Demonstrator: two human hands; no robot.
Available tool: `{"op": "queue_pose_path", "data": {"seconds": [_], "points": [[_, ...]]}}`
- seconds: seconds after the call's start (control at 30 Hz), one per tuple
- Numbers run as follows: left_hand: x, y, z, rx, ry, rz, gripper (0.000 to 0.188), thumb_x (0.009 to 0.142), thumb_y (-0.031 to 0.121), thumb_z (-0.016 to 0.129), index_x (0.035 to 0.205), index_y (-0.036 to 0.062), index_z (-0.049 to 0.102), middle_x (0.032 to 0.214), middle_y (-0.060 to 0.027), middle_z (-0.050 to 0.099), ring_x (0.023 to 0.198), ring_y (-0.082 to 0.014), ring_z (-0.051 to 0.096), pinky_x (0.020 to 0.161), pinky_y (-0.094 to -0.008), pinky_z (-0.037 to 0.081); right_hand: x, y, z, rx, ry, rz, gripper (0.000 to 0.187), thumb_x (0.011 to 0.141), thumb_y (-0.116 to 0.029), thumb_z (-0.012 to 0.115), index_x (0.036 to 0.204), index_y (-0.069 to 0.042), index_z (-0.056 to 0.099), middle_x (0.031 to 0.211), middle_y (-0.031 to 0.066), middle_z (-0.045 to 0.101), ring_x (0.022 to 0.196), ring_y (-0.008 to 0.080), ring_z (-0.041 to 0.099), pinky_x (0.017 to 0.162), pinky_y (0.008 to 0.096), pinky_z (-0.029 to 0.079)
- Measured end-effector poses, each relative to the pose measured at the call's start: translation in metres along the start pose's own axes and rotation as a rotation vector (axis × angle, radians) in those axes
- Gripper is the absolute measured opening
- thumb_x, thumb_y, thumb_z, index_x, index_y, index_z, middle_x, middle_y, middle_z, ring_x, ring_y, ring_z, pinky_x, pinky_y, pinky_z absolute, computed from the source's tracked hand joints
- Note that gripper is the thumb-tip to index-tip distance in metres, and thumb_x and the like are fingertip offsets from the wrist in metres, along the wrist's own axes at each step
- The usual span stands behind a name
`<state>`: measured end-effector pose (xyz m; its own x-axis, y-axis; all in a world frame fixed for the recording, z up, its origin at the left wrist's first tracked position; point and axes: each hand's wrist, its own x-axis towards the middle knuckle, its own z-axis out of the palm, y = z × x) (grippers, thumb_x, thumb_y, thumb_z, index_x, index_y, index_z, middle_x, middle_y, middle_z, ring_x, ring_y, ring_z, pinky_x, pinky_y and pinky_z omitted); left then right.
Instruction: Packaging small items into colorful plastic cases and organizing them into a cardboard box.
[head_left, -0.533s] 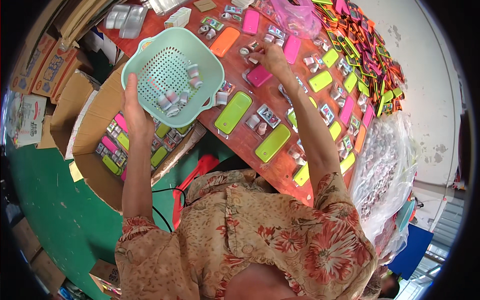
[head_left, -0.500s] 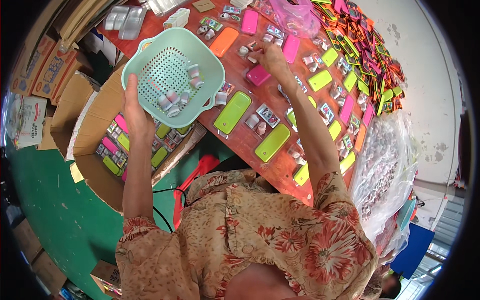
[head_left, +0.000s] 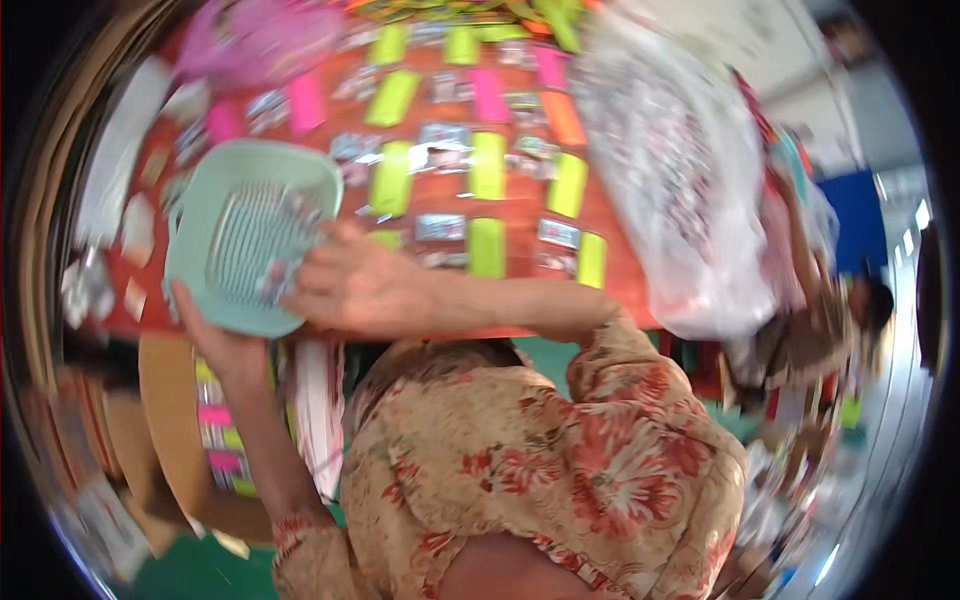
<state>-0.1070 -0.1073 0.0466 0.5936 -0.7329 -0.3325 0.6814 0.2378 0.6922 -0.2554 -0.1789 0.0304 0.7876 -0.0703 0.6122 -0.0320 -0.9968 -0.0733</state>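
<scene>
Resting in left hand (head_left: 217,340) — mint basket (head_left: 196,235)

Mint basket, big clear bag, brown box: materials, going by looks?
Mint basket: probably moulded plastic, satin; uniform colour, rounded rim, perforated base.
Clear bag: likely thin plastic film, somewhat shiny; see-through, whitish where it bunches.
Brown box: likely cardboard, matt; plain tan walls. Motion blur hides finer texture.

two hands (head_left: 365,280), one basket (head_left: 198,195), one pink bag (head_left: 255,48)
</scene>
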Motion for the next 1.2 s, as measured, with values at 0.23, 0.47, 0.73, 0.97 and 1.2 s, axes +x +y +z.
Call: {"op": "queue_pose_path", "data": {"seconds": [0.23, 0.47, 0.73, 0.97, 1.2], "points": [[-0.022, -0.071, 0.032, 0.062, -0.467, -0.361, 0.066, 0.08, 0.057, 0.03, 0.128, 0.012, 0.025, 0.129, -0.0059, 0.033, 0.113, -0.0211, 0.037, 0.092, -0.0385, 0.032, -0.075, -0.009, -0.085, -0.126, -0.075, 0.288, 0.017, 0.064, -0.012, 0.052, 0.08, -0.009, 0.056, 0.087, 0.0026, 0.053, 0.08, 0.0153, 0.052, 0.09, 0.0418, 0.033], [-0.035, -0.094, 0.042, 0.53, -0.611, -0.207, 0.055, 0.084, 0.044, 0.041, 0.123, 0.0075, 0.028, 0.107, -0.0096, 0.043, 0.091, -0.023, 0.051, 0.076, -0.0348, 0.04, -0.171, 0.028, -0.187, -0.39, -0.059, 0.604, 0.021, 0.059, -0.006, 0.055, 0.08, -0.005, 0.057, 0.078, 0.0104, 0.053, 0.081, 0.0268, 0.05, 0.075, 0.0359, 0.039], [-0.035, -0.097, 0.009, 0.978, -0.458, 0.368, 0.025, 0.083, 0.009, 0.047, 0.107, 0.0016, 0.048, 0.094, -0.0061, 0.054, 0.084, -0.0103, 0.051, 0.073, -0.0214, 0.04, -0.29, 0.086, -0.238, -1.127, -0.072, 1.068, 0.029, 0.072, -0.005, 0.046, 0.1, -0.01, 0.055, 0.091, 0.0104, 0.055, 0.084, 0.0259, 0.052, 0.072, 0.0361, 0.038], [-0.056, -0.108, 0.0, 1.457, -0.63, 0.886, 0.019, 0.071, 0.006, 0.057, 0.09, 0.0044, 0.055, 0.089, -0.0092, 0.054, 0.09, -0.03, 0.048, 0.08, -0.0396, 0.037, -0.217, 0.024, -0.169, -0.548, 0.193, 0.83, 0.02, 0.067, 0.004, 0.053, 0.084, -0.005, 0.058, 0.077, 0.0111, 0.055, 0.073, 0.0272, 0.052, 0.064, 0.0348, 0.042], [-0.051, -0.138, 0.02, 1.386, -0.836, 0.997, 0.019, 0.069, 0.009, 0.06, 0.088, 0.0081, 0.056, 0.088, -0.0073, 0.051, 0.094, -0.0309, 0.044, 0.081, -0.0411, 0.035, -0.217, 0.001, -0.105, -0.091, -0.006, 1.103, 0.021, 0.069, -0.006, 0.059, 0.09, -0.005, 0.057, 0.085, 0.0116, 0.054, 0.081, 0.0286, 0.052, 0.069, 0.0357, 0.043]]}}
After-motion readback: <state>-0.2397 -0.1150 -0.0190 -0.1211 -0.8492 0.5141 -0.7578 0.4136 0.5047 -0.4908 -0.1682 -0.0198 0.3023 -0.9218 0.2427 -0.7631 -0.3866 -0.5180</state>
